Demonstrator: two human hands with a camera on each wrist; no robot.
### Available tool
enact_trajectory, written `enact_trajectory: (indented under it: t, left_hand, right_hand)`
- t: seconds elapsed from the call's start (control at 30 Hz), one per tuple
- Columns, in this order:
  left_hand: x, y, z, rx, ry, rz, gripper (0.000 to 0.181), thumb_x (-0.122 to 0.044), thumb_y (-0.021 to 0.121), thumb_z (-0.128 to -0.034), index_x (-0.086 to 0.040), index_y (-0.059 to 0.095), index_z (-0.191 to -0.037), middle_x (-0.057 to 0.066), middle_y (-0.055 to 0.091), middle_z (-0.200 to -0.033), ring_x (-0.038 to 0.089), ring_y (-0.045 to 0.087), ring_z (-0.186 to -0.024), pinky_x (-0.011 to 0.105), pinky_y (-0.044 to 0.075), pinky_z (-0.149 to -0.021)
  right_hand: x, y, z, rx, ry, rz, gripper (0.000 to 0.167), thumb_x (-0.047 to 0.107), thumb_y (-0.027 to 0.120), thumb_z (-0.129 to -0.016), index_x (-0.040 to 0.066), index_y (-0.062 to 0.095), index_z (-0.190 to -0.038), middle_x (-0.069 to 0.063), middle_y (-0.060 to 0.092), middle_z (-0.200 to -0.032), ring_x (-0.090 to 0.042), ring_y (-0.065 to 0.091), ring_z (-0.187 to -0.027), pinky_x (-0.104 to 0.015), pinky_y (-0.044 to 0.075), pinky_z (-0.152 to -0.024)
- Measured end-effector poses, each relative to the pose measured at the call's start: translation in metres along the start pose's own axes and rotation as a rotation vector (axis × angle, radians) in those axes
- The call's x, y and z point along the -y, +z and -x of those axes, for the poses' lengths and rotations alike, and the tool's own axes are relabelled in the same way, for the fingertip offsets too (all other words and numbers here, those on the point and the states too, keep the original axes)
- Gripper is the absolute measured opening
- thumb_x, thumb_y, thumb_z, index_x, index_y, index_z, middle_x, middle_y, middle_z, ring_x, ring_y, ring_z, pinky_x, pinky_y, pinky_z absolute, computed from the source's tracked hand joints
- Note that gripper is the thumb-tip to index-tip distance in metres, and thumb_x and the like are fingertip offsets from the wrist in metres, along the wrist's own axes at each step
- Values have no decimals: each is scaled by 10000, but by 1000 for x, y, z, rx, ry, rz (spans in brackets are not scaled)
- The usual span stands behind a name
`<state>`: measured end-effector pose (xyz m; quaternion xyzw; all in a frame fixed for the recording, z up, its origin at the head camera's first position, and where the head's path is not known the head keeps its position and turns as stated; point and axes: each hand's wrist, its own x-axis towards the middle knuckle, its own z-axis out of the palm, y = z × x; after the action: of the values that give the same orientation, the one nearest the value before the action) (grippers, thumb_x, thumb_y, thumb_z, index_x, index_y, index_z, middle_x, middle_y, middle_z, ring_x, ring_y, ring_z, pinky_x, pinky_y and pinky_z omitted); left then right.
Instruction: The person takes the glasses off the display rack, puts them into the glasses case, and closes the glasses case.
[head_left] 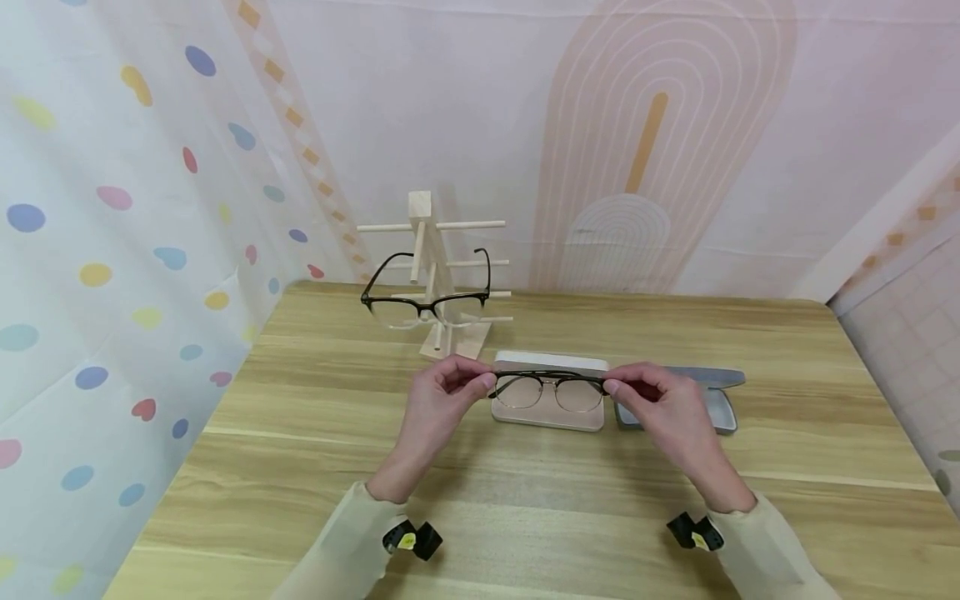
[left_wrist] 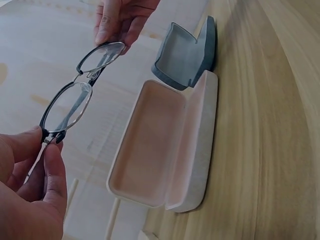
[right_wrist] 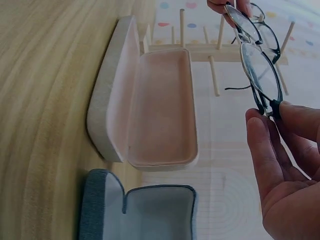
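A pair of eyeglasses (head_left: 551,390) with dark upper rims and thin metal lower rims is held up between both hands. My left hand (head_left: 442,404) pinches its left end between thumb and fingers. At the opposite end, the right hand (head_left: 671,412) pinches the frame near the hinge. The temples look folded behind the lenses. Below and behind the eyeglasses, a pale glasses case (left_wrist: 150,145) with pink lining stands open on the table. Beside it is an open grey-blue glasses case (right_wrist: 160,210); in the head view the right hand partly covers it.
A wooden display stand (head_left: 422,208) with several pegs rises at the back, left of the cases. Another pair of glasses (head_left: 427,307) with a black upper frame hangs on it. The wooden table (head_left: 300,417) meets a patterned curtain (head_left: 465,100) behind.
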<state>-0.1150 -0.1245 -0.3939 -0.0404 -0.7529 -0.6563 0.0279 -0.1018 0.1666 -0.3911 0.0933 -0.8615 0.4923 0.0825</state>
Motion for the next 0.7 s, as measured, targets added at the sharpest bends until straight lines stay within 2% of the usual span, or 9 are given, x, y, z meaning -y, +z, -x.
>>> enact_trajectory:
  t: [0.3,0.57,0.7]
  left_hand:
    - [10,0,-5,3,-37,-27,132,-74,784,-926,20,741,-1008,101,753,-945,146,681,-837,228,568,-759]
    - [16,2,-8,10,-27,-65,116,-57,776,-926,20,743,-1006,100,757,-942,132,676,-824,215,553,-731]
    - [20,3,-8,17,-50,-77,108,-47,783,-916,6,750,-1005,98,761,-942,138,684,-817,270,579,-742]
  right_hand:
    - [-7,5,-3,45,56,38,157,223,752,-976,108,799,-1072,-19,763,-977,-134,615,-787,-230,501,-639]
    - [-13,6,-5,61,65,53,158,213,748,-978,99,797,-1076,-25,768,-990,-160,632,-816,-232,507,-651]
    - [-16,9,-6,61,75,49,151,202,744,-981,95,795,-1075,-36,767,-1004,-169,637,-822,-234,508,-645]
